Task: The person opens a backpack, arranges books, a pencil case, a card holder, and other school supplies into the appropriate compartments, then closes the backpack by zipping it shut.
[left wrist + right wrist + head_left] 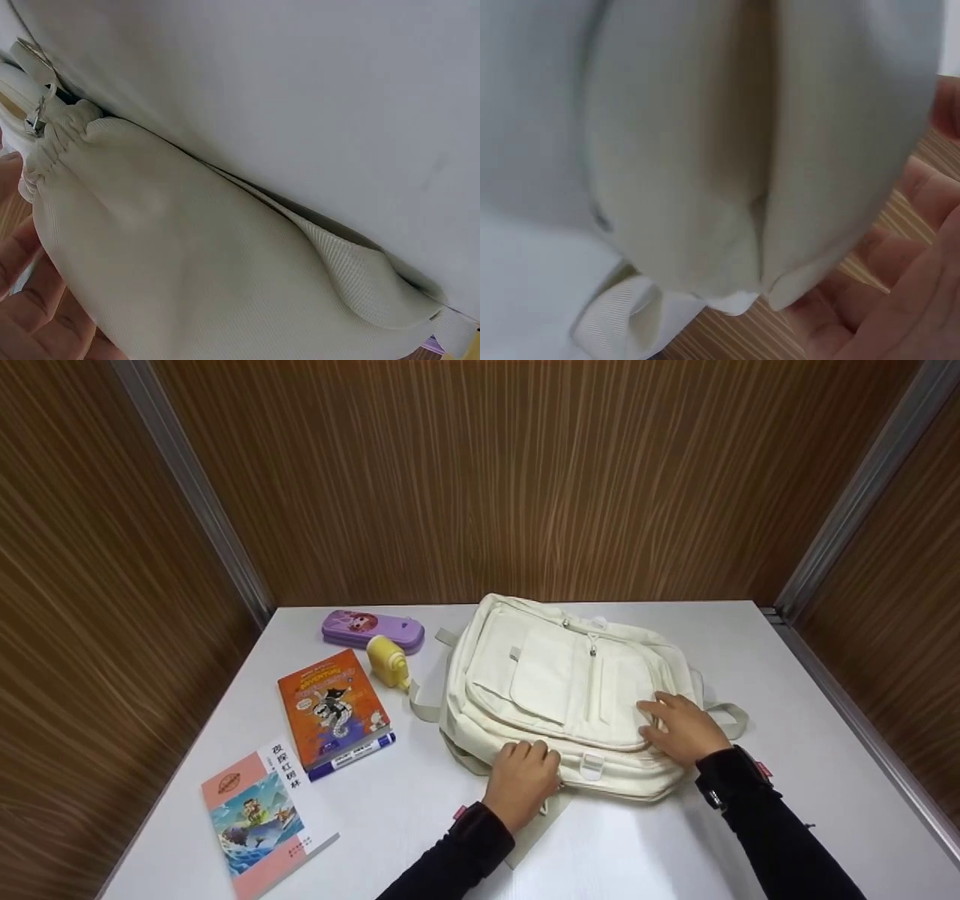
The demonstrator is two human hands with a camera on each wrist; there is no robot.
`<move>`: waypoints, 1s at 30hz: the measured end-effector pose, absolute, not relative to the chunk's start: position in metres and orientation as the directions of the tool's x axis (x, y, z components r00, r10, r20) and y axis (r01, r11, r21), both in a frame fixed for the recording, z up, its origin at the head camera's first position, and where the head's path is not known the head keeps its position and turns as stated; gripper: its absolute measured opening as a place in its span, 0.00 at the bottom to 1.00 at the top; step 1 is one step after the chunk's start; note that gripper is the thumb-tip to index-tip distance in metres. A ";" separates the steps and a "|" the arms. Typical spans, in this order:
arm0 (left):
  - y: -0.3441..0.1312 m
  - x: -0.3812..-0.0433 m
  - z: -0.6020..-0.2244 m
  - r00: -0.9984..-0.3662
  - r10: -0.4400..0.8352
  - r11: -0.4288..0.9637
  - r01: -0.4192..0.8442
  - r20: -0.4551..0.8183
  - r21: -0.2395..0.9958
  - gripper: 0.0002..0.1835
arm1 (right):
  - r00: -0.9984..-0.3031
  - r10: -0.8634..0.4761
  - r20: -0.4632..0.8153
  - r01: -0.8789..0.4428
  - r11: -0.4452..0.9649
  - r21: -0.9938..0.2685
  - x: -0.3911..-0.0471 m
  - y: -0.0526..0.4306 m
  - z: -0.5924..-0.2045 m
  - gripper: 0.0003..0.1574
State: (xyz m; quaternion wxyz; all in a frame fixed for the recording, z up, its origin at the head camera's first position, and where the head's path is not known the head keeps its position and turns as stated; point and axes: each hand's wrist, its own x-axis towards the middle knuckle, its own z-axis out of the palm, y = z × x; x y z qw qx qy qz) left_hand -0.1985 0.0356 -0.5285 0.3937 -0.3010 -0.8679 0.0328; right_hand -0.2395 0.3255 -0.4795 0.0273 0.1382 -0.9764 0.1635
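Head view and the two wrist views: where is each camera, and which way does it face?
Head: worn on the head, facing forward and down at the bag; the left hand, right hand and sleeves show.
Left wrist: on that wrist, facing the bag close up; part of the left hand shows.
Right wrist: on that wrist, facing the bag close up, blurred; part of the right hand shows.
Head and left wrist share the bag and left hand.
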 end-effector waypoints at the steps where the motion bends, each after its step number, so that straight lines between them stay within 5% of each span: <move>1: 0.036 -0.199 -0.528 -0.511 0.539 0.823 0.490 0.670 -0.289 0.16 | -0.959 -0.266 0.095 -0.282 0.910 -0.303 -0.240 0.327 -0.481 0.30; 12: 0.033 -0.207 -0.527 -0.510 0.496 0.845 0.468 0.703 -0.257 0.12 | -0.959 -0.270 0.088 -0.283 0.934 -0.219 -0.234 0.329 -0.487 0.27; 30: 0.003 -0.235 -0.520 -0.658 0.398 0.903 0.402 0.639 -0.149 0.06 | -0.928 -0.319 0.191 -0.341 0.935 -0.095 -0.207 0.301 -0.487 0.25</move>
